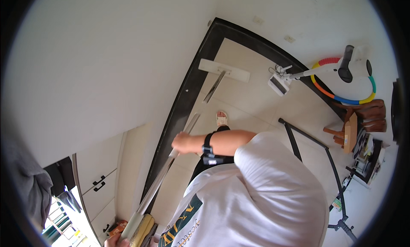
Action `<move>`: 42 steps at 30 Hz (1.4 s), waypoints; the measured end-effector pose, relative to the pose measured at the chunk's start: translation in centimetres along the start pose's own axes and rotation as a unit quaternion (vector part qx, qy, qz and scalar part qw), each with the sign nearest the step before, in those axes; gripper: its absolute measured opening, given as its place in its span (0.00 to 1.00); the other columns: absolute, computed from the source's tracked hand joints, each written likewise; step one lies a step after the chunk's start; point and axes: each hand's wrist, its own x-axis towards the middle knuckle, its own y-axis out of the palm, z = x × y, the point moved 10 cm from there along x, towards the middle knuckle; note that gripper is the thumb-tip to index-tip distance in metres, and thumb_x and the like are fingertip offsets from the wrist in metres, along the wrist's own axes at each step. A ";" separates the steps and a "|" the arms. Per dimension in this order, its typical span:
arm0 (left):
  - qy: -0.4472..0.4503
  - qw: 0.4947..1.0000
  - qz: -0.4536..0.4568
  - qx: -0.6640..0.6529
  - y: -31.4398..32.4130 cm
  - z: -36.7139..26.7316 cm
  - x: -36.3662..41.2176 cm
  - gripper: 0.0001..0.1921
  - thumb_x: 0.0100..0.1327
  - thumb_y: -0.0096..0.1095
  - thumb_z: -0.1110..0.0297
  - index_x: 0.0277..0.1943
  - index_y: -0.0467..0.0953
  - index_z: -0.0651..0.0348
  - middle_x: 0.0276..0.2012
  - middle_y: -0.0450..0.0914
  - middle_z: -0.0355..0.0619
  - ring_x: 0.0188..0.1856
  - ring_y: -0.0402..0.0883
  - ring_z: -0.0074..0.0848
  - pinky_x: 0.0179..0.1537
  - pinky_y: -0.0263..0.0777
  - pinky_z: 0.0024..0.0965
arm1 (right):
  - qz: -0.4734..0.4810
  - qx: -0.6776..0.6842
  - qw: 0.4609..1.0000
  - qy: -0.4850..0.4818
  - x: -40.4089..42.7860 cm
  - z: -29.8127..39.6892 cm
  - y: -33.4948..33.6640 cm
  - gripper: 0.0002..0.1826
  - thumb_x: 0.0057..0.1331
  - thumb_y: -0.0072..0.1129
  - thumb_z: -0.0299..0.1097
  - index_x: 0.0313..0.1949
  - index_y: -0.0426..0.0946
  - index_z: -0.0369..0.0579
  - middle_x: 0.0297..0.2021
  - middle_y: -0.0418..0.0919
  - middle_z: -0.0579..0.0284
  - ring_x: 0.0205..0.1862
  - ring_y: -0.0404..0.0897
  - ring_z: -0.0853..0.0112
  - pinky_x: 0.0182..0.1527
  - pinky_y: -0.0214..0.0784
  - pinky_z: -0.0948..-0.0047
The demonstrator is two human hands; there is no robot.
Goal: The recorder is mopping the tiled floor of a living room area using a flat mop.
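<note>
A flat mop with a white rectangular head (235,74) and a metal pole (156,183) slants across the view. Its head lies on the floor, with one end over the black border strip along the wall. My right hand (182,143) grips the pole around its middle, the arm reaching across my body. At the bottom left edge, my left hand (117,240) is wrapped around the pale grip at the pole's upper end; part of this hand is cut off. A foot in a light sandal (221,118) stands on the tiles near the pole.
A white stick vacuum cleaner (280,83) stands by the right wall, with a multicoloured hoop (347,100) behind it. Farther right are a wooden chair (371,114) and a black metal frame (306,134). White cabinets (102,170) and hanging clothes (28,179) occupy the left.
</note>
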 end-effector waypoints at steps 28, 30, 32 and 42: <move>-0.141 0.983 0.023 -0.114 -1.7 -5.0 -0.9 0.14 0.61 0.55 0.63 0.42 0.75 0.65 0.18 0.71 0.34 0.16 0.62 0.11 0.15 0.52 0.18 | -0.065 0.007 0.995 -0.072 2.7 -1.4 -3.3 0.09 0.43 0.63 0.35 0.19 0.76 0.43 0.18 0.76 0.49 0.25 0.78 0.56 0.28 0.70 0.55; -0.208 0.976 -0.018 -0.066 -6.0 -4.0 -5.3 0.13 0.60 0.56 0.63 0.40 0.76 0.65 0.17 0.69 0.33 0.15 0.59 0.11 0.15 0.50 0.19 | -0.046 0.088 0.987 -0.123 2.4 5.1 -3.1 0.14 0.45 0.67 0.41 0.21 0.77 0.43 0.21 0.78 0.52 0.29 0.79 0.57 0.33 0.72 0.59; -0.101 0.993 -0.063 -0.008 -7.5 -1.6 -7.0 0.13 0.60 0.56 0.63 0.39 0.76 0.65 0.17 0.69 0.33 0.15 0.59 0.11 0.15 0.50 0.19 | -0.003 0.113 0.986 -0.122 1.7 8.2 -3.9 0.14 0.48 0.66 0.42 0.27 0.79 0.45 0.27 0.80 0.55 0.35 0.79 0.59 0.37 0.72 0.60; -0.081 0.991 0.044 -0.094 5.1 -12.4 5.4 0.12 0.62 0.53 0.67 0.44 0.73 0.67 0.18 0.71 0.37 0.16 0.64 0.12 0.17 0.57 0.16 | -0.070 -0.014 0.996 0.062 -0.2 -11.8 -5.7 0.08 0.43 0.59 0.32 0.27 0.78 0.53 0.27 0.79 0.56 0.34 0.79 0.59 0.36 0.71 0.59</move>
